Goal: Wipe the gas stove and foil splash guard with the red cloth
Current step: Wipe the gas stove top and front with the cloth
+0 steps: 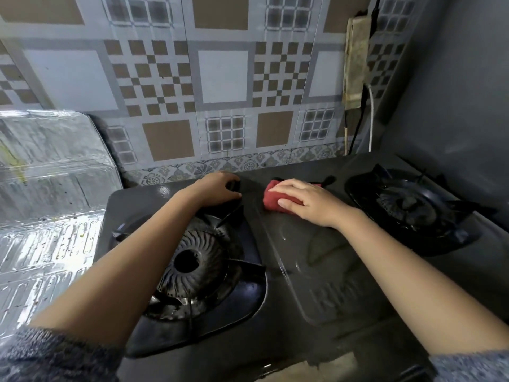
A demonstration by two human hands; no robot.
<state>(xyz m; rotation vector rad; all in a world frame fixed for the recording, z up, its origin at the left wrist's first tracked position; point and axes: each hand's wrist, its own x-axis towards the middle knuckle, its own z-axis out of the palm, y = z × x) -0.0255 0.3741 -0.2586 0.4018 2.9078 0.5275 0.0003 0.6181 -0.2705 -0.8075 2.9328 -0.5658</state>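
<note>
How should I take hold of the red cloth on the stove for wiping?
Come from above. The red cloth lies folded as a thick flat pad on the gas stove, under the right hand. Probably curl fingers over its far edge, thumb at the near edge, pinching the whole fold.

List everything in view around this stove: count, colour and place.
gas stove: one, dark grey, centre foreground
left burner grate: one, black, stove's left end
right burner: one, black, stove's right end
red cloth: one, red, on the stove's middle panel
foil splash guard: one, silver, left of the stove
tiled wall: one, grey and brown, behind the stove
power strip: one, yellowed, on the wall, upper right
cables: two, black and white, below the power strip
sleeves: two, grey, bottom corners
left hand: one, fingers curled on the left burner grate
right hand: one, fingers flat on the red cloth
</note>
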